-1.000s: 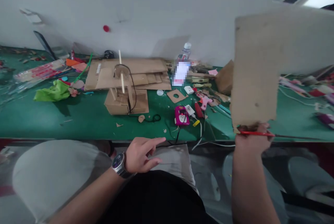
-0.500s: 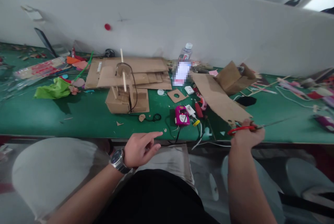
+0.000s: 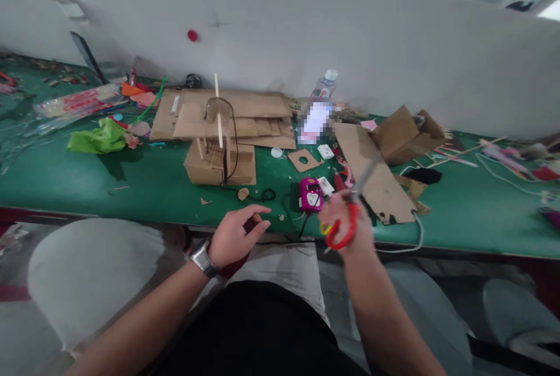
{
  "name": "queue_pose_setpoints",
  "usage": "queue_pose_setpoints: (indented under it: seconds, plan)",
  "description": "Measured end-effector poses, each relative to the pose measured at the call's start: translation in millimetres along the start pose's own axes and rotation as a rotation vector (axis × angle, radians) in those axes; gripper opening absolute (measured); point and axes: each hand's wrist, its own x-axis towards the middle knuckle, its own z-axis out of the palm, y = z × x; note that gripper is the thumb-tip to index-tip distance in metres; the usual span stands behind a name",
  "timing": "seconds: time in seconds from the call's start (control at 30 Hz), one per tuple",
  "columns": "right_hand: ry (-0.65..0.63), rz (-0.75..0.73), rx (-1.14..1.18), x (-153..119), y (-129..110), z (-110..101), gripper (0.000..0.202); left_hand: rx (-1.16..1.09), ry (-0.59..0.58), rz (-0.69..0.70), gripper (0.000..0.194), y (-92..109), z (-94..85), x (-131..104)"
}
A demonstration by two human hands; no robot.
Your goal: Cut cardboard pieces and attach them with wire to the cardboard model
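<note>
Red-handled scissors (image 3: 342,235) are in my right hand (image 3: 356,227), blades angled up and to the right, slightly blurred. Left of that hand lies a small magenta device (image 3: 310,195) with a cable. My left hand (image 3: 240,237), a watch on its wrist, hovers by the table's front edge; its thumb and index finger are apart and nothing shows between them. Beyond it stands a cardboard model (image 3: 199,167) with wooden sticks and a dark wire. A cardboard sheet with a ragged end (image 3: 371,171) lies right of the scissors.
A cardboard box (image 3: 400,136) sits at the back right. A bottle (image 3: 324,85) stands near the wall behind a phone (image 3: 315,122). Green plastic (image 3: 98,138) and wrapped materials are on the left. A white stool (image 3: 100,271) is below the front edge.
My right hand has moved left with the scissors, away from the cardboard sheet's ragged end, and the blades now point upward. My left hand stays near the front edge, its fingers slightly more curled.
</note>
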Motion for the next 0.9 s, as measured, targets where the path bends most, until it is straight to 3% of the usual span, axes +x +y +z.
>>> queue_pose_setpoints:
  seconds: [0.13,0.23,0.53,0.7,0.9]
  plan:
    - [-0.248,0.302,0.041,-44.7,40.2,65.4,0.04,-0.057,-0.036,-0.036,0.022,-4.4,1.5,0.1]
    - [-0.241,0.385,0.048,-57.8,54.6,88.3,0.046,-0.062,-0.017,-0.075,0.014,-4.9,0.0,0.6]
    - [-0.331,0.493,0.065,-54.9,57.8,91.9,0.05,-0.059,0.097,-0.073,0.021,-9.3,-3.4,3.5]
    - [-0.291,0.497,0.095,-55.5,60.4,97.0,0.049,-0.172,0.065,-0.107,0.014,-10.2,-2.2,3.3]
    - [-0.368,0.513,0.055,-54.3,57.0,96.1,0.054,-0.318,0.07,-0.207,0.017,-10.4,-2.3,5.4]
